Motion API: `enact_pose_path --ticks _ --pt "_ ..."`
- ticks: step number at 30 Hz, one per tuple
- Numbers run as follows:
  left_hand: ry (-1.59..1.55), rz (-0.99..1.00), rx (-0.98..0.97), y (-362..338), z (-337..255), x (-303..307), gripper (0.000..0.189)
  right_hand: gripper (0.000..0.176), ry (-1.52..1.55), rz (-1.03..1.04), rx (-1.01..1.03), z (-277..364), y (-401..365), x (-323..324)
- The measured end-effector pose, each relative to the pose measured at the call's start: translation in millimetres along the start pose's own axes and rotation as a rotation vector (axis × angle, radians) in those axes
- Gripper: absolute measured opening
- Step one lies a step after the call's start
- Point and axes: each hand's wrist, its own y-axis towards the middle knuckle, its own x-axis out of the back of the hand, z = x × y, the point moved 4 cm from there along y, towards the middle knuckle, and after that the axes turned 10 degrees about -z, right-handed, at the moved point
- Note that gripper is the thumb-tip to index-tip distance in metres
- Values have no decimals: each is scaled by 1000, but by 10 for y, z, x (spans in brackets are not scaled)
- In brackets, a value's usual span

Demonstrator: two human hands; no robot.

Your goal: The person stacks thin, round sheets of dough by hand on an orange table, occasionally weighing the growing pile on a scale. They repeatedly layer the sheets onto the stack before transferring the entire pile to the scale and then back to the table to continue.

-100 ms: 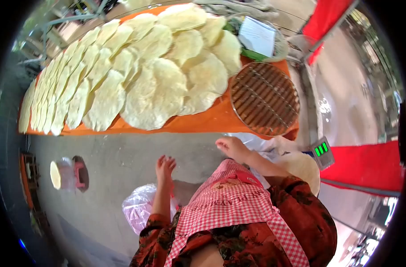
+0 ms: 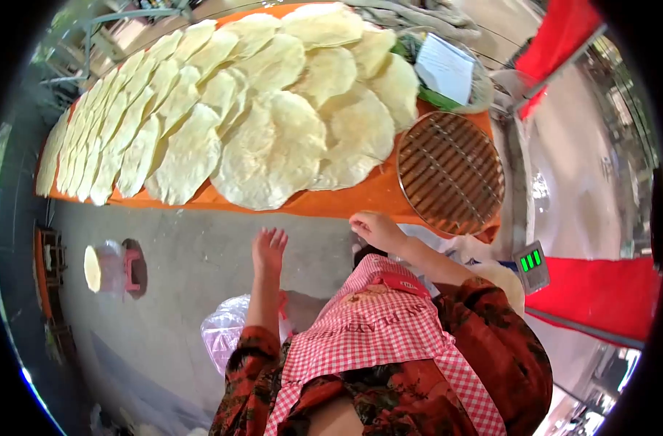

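Note:
Several large, thin, pale yellow round flatbreads (image 2: 270,149) overlap in rows on the orange-covered table (image 2: 331,203). My left hand (image 2: 270,249) hovers below the table's near edge, fingers up and slightly apart, holding nothing. Closer to the table edge is my right hand (image 2: 377,232), its fingers curled together and nothing visible in them. Right of the flatbreads lies a round slatted rack (image 2: 451,171) with a metal rim, above my right hand and apart from it. I wear a red-and-white checked apron (image 2: 368,320).
A white pad of paper (image 2: 445,69) lies on green material at the table's far right. On the floor stand a pink stool (image 2: 133,269) and, by my left arm, a clear plastic bag (image 2: 226,328). A display with green digits (image 2: 531,261) stands at right beside red cloth (image 2: 593,294).
My left hand has risen toward the table edge, its fingers straighter. The right hand has moved up slightly. My view has shifted, so the flatbreads and rack appear farther right.

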Motion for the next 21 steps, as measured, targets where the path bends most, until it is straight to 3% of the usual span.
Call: enact_pose_path --ticks 2,5,8,12,13,17,18,19,21 --pt "-199 -43 67 289 -80 -386 56 16 -76 -6 175 42 452 -52" --pt "-44 -281 133 557 -206 -683 51 27 -170 -50 427 213 1078 -270" --pt "75 -370 204 828 -169 -567 27 30 -356 -179 591 404 1489 -648" --pt "0 -180 154 603 -466 -976 15 36 -402 -82 559 365 1844 -1026" --pt "-16 -131 149 531 -565 -1123 13 27 -308 -74 537 393 1981 -1000" --pt "11 281 28 134 -1099 -1774 9 12 -198 155 145 488 3033 -642" --pt "89 340 -31 70 -1171 -1872 9 13 -227 267 135 751 3405 -371" --pt "226 310 -30 112 -1151 -1883 11 17 -230 190 166 982 3728 -48" --pt "280 258 153 403 -949 -1611 14 13 -449 42 395 1668 3982 469"
